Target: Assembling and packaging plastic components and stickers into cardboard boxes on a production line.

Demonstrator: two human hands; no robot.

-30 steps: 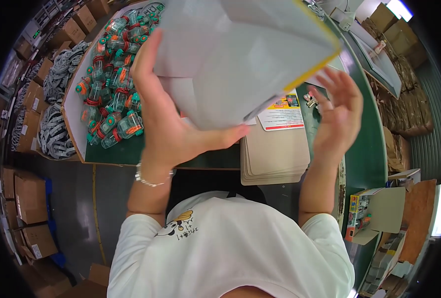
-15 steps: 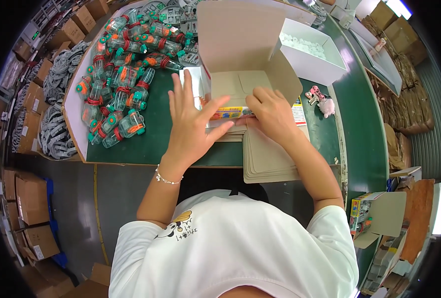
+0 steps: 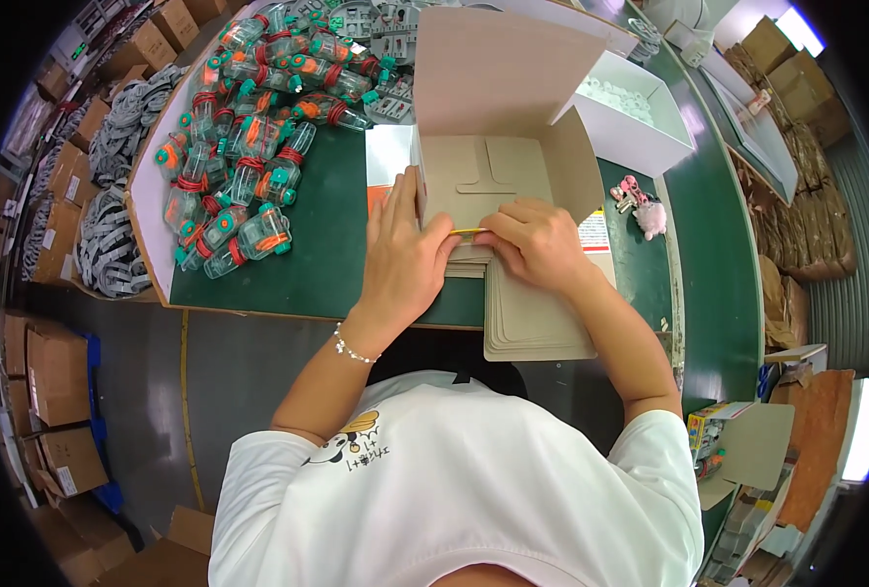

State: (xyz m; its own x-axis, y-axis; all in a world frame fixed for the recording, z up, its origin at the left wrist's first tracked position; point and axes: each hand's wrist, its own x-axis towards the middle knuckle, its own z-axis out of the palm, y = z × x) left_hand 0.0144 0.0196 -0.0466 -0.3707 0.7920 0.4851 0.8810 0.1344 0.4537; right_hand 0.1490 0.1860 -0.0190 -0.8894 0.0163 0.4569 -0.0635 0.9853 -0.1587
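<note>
An open cardboard box (image 3: 503, 78), brown inside, stands before me with its lid raised at the back. At its front left corner, my left hand (image 3: 400, 256) is closed on the box, fingers along the left side wall and thumb at the front. My right hand (image 3: 540, 243) pinches the front edge with thumb and curled fingers. Between the hands shows a thin yellow strip of the front panel (image 3: 467, 232). Under and in front of the box lies a stack of flat cardboard box blanks (image 3: 534, 328), reaching past the table's near edge.
Many clear bottles (image 3: 258, 181) with green caps and orange parts crowd the left of the green table (image 3: 332, 279). A white box (image 3: 669, 145) of small white pieces stands at the right, near a pink plush charm (image 3: 650, 219). A finished-looking printed box (image 3: 705, 430) sits lower right.
My left hand has gone from spread fingers to closing on the box's front left corner. The printed front panel has tipped, leaving just a thin yellow strip in sight.
</note>
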